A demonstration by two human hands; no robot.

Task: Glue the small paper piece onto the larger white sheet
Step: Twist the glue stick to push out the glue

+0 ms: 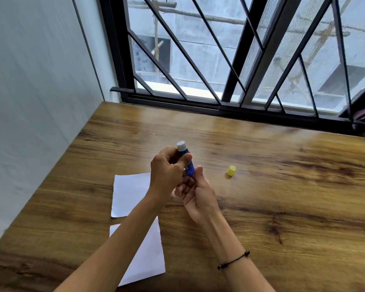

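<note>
Two forearms reach in from the near edge, the right one wearing a black cord bracelet (233,260). Left hand (167,173): its grip is closed round the upper barrel of the blue glue stick (189,165), fingers and thumb curled about it, white glue tip (181,146) exposed and pointing up and away. Right hand (195,192): palm turned up, thumb raised beside the lower end of the stick, fingers curled beneath it; whether they actually clasp the base cannot be told, since the left hand covers that spot. Yellow cap (231,170): off the stick, standing on the wooden counter (282,186) to the right of both hands, apart from them. Two white paper pieces lie below and left of the grip: the farther sheet (129,192) partly under the left wrist, the nearer sheet (148,253) crossed by the left forearm. Which is the smaller cannot be told. Barred window (230,55): beyond the counter's far edge.
</note>
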